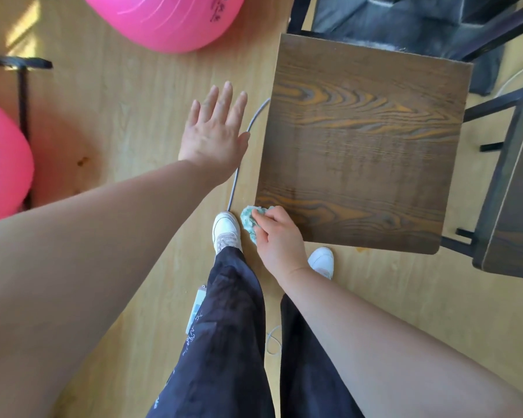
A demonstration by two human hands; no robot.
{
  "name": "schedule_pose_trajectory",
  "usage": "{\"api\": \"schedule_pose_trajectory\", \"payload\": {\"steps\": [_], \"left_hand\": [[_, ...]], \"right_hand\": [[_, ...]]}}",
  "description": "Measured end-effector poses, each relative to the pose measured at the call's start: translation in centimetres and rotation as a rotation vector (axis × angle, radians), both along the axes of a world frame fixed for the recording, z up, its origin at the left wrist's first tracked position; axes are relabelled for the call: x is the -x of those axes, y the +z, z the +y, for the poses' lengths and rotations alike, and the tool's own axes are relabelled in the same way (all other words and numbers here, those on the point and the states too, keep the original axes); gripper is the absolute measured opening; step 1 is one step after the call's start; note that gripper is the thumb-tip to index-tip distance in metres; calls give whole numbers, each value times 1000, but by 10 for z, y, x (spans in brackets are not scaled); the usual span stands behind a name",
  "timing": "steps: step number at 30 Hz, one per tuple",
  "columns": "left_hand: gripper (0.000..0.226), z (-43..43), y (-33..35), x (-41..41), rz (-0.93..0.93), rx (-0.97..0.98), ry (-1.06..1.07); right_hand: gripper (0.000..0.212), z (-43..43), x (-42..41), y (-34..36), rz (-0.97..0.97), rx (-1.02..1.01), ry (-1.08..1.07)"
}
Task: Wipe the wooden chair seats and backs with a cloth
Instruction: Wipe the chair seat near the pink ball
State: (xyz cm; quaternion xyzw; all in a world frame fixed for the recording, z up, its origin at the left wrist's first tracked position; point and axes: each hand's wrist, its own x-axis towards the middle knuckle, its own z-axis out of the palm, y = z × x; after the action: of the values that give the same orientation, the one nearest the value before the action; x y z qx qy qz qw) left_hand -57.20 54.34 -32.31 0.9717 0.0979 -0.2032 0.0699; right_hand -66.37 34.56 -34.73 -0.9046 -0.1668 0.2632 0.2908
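Chair seat (360,140) corner: right hand (277,236) grips cloth (249,220).

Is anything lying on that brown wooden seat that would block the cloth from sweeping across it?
Nothing visible does. The right hand holds the crumpled green cloth at the near left corner of the dark brown wood-grain chair seat, whose top is bare. The open left hand hovers over the floor beside the seat, not over it.

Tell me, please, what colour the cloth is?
Pale green cloth, seen in the head view.
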Motion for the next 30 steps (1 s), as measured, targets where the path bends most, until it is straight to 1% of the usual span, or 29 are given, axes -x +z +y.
{"api": "schedule_pose_trajectory", "payload": {"steps": [2,5,12,15,17,21,28,30], "left_hand": [[63,-5,6,3,5,1,0],[64,-21,11,6,23,-4,-28],[64,-97,13,-13,9,40,-95],[64,-132,10,-24,9,54,-122],[64,-149,6,-30,16,47,-145],[63,-167,-2,-37,26,20,-176],[64,-153,-9,-36,44,-24,-161],[64,-144,-11,-35,43,-26,-137]], "right_hand": [[32,-6,-6,5,-14,-58,-41],[31,-32,-24,15,-46,-84,-216],[29,-168,-108,27,-104,128,-757],[29,-220,-138,30,-94,204,-899],[29,-241,-152,27,-62,254,-888],[34,-253,-162,16,-15,289,-721],[39,-245,-148,1,-125,312,-505],[40,-235,-146,-1,-131,300,-487]]}}
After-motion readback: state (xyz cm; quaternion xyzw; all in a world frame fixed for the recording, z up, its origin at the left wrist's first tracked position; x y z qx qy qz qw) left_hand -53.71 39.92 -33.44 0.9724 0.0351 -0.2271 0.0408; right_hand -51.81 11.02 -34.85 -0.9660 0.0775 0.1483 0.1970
